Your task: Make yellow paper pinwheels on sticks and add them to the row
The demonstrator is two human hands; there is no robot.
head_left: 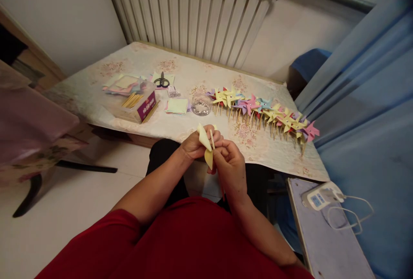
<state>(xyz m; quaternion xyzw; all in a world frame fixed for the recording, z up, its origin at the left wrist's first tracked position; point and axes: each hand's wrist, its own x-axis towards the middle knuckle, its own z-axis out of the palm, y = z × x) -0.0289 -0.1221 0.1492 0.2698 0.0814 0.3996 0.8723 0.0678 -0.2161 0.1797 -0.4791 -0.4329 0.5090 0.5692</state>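
Observation:
Over my lap, just off the table's front edge, my left hand [193, 144] is closed on a pale yellow paper pinwheel [204, 138] with curled blades. My right hand [230, 162] is closed too, its thumb and fingers pinching at the thin wooden stick [212, 139] against the pinwheel. Whether a pin joins paper and stick is hidden by my fingers. Beyond my hands stands a clear round dish [201, 105] of small shiny pins. Finished-looking pinwheels [250, 104] in several colours lie in a long row to its right, sticks pointing toward me.
A flowered cloth covers the table [180, 126]. On its left are a plastic box [129, 113] with wooden sticks, coloured paper sheets [121, 83], a square paper stack [177, 106] and black scissors [161, 82]. A power strip [322, 196] with a cable sits on a bench at right.

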